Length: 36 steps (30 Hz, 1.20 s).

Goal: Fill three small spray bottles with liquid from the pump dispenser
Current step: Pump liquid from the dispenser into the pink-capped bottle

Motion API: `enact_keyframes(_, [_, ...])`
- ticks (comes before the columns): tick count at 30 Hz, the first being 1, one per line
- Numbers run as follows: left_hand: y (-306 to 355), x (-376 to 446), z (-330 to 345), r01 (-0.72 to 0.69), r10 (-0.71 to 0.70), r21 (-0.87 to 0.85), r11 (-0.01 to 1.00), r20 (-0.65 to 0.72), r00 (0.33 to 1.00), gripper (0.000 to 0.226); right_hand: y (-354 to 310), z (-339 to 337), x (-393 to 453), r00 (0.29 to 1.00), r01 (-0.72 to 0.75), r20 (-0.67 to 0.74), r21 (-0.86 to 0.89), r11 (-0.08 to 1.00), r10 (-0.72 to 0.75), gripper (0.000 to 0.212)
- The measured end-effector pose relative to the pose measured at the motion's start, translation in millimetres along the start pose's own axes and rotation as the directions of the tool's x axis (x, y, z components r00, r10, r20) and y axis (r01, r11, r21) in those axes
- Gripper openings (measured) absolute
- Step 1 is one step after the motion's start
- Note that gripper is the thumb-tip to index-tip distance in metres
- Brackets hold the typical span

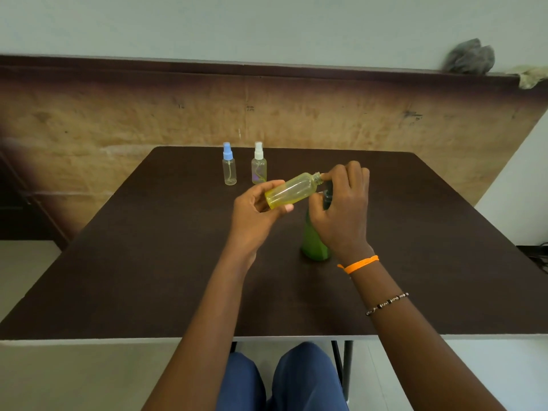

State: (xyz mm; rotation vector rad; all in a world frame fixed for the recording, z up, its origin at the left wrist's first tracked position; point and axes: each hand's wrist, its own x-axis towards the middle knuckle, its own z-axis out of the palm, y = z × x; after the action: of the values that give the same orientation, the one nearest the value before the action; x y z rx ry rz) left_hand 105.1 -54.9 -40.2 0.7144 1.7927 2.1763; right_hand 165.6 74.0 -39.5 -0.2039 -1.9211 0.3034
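Right now the person sits at a dark table (148, 262), both forearms stretched out over it. Their left hand (258, 212) grips a small yellow bottle (292, 189) near its base, fingers curled under it and the thumb laid along its lower side; the bottle is uncapped and tipped almost on its side, its threaded neck pointing right and slightly up. Their right hand (341, 203) is curled over the dark pump head of a green dispenser (314, 244), which stands upright on the table just below; one fingertip touches the yellow bottle's open neck. Most of the pump head is hidden by the hand, so I cannot tell where the nozzle sits against the neck. On the right wrist are an orange thread (360, 264) and, further up the arm, a beaded bracelet (388, 302). Near the far edge of the table two more small spray bottles stand upright, close together but apart: a clear one with a blue cap (229, 166) on the left and one with a white cap (259, 166) on the right, showing a yellowish tint.
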Motion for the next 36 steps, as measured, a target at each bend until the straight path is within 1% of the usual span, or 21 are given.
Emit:
enact_keyframes(6, [-8.9, -2.0, 1.6, 0.0, 0.001, 0.035, 0.999, -0.017, 1.0, 0.043, 8.3, 8.6, -9.4, 0.999, 0.037, -0.014, -0.106, 0.994, -0.039, 0.011])
enact_keyframes(9, [-8.6, -2.1, 1.1, -0.002, 0.003, 0.055, 0.998, -0.009, 1.0, 0.043, 6.9, 5.7, -8.6, 0.998, 0.055, -0.005, -0.095, 0.994, -0.055, 0.012])
enact_keyframes(14, [-1.1, 0.3, 1.8, -0.02, 0.021, 0.064, 0.998, -0.015, 1.0, 0.041, -0.1, -4.8, 0.4, 0.999, 0.013, 0.053, -0.044, 0.999, -0.011, 0.02])
enact_keyframes(16, [-1.7, 0.2, 2.2, -0.013, 0.015, 0.069, 0.998, -0.018, 1.0, 0.042, -0.4, -5.5, -1.1, 0.999, -0.003, 0.041, -0.031, 1.0, 0.004, 0.021])
enact_keyframes(20, [-6.2, -0.9, 1.4, -0.01, 0.011, 0.078, 0.997, -0.017, 1.0, 0.043, 4.4, 2.2, -11.6, 1.0, 0.03, -0.001, -0.046, 0.998, -0.03, 0.018])
enact_keyframes(22, [-7.3, -2.5, 1.6, 0.001, 0.0, 0.08, 0.997, -0.019, 1.0, 0.042, 6.2, 4.4, -11.5, 1.0, 0.024, -0.004, -0.036, 0.999, -0.025, 0.016])
enact_keyframes(26, [-6.0, -3.9, 2.9, -0.002, 0.004, 0.066, 0.998, -0.027, 1.0, 0.042, 2.3, -0.2, -10.1, 0.999, 0.027, 0.017, -0.031, 0.999, -0.027, 0.018])
enact_keyframes(31, [-2.8, -2.5, 3.9, -0.008, 0.009, 0.065, 0.998, -0.023, 1.0, 0.042, -3.3, -6.1, -0.6, 0.999, -0.026, 0.018, -0.024, 0.999, 0.027, 0.02])
enact_keyframes(36, [-8.2, -3.0, 3.2, -0.001, 0.004, 0.085, 0.996, -0.03, 1.0, 0.043, 5.8, 9.8, -11.6, 0.998, -0.005, -0.056, -0.085, 0.996, 0.0, 0.017])
